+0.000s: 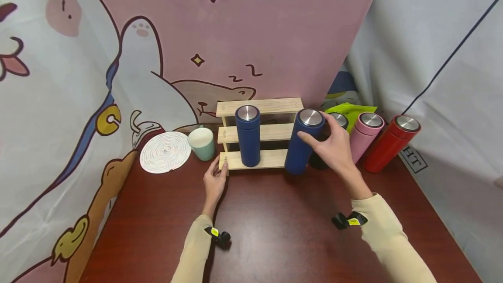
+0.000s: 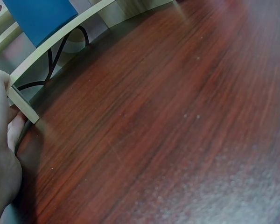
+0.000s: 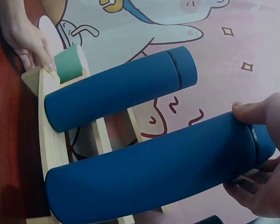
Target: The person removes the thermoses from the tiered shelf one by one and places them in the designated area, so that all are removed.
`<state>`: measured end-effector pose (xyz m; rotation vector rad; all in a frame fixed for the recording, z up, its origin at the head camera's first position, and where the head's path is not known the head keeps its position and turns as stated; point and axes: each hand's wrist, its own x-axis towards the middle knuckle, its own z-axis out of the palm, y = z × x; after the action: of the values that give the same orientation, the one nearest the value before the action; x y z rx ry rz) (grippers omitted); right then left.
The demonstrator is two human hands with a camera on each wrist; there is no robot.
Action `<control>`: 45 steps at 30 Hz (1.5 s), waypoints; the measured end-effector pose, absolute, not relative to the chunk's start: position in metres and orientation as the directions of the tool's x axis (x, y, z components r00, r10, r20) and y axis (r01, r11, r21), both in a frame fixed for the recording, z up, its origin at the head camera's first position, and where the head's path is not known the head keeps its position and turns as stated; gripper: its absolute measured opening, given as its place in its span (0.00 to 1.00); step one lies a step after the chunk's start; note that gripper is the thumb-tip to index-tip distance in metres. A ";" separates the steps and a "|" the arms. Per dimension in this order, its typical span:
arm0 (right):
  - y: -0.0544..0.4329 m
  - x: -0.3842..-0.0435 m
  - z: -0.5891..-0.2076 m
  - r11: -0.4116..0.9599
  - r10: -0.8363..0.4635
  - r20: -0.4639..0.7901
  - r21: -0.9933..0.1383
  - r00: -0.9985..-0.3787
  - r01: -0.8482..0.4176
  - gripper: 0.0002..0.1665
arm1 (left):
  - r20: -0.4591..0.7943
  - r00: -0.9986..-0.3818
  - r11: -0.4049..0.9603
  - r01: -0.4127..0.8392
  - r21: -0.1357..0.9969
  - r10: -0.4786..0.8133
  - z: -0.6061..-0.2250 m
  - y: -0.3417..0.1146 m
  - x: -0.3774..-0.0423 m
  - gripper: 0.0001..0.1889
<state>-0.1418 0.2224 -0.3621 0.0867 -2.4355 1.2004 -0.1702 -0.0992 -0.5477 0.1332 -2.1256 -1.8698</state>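
A three-tier wooden rack [image 1: 271, 159] stands on the table in the head view. One blue thermos [image 1: 249, 141] with a steel-topped lid is upright on its lowest tier. My right hand [image 1: 334, 145] grips a second blue thermos [image 1: 297, 154] near the lid, thumb on the near side and fingers behind. In the right wrist view this second thermos [image 3: 149, 177] has its base right at the lowest tier's right part. At the rack's left end, my left hand [image 1: 214, 183] pinches the corner of the lowest tier, thumb on top.
Left of the rack are a mint-green cup [image 1: 202, 145] and a round white woven mat [image 1: 165, 152]. To the right stand a dark bottle [image 1: 339, 120], a pink thermos [image 1: 363, 136] and a red thermos [image 1: 391, 145], with a bright yellow-green packet [image 1: 353, 109] behind. Printed cloth hangs around the table.
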 end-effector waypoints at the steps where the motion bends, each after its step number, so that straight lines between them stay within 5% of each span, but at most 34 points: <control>1: 0.225 -0.139 -0.362 0.626 0.132 0.405 -0.741 -0.905 -0.241 0.43 | 0.166 -0.949 0.148 0.129 0.981 -0.269 -0.547 -0.099 -0.170 0.23; 27: 0.281 -0.085 -0.360 0.670 0.249 0.415 -0.726 -0.875 -0.154 0.43 | 0.169 -0.944 0.148 0.131 0.980 -0.283 -0.547 -0.100 -0.170 0.23; 45: 0.332 -0.065 -0.382 0.683 0.410 0.306 -0.727 -0.859 0.067 0.46 | 0.181 -0.945 0.120 0.153 0.981 -0.271 -0.551 -0.100 -0.173 0.23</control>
<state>-0.0652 0.3323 -0.3820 -0.3689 -2.4456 1.0317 -0.1726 -0.1002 -0.5510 0.1155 -2.0879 -1.8915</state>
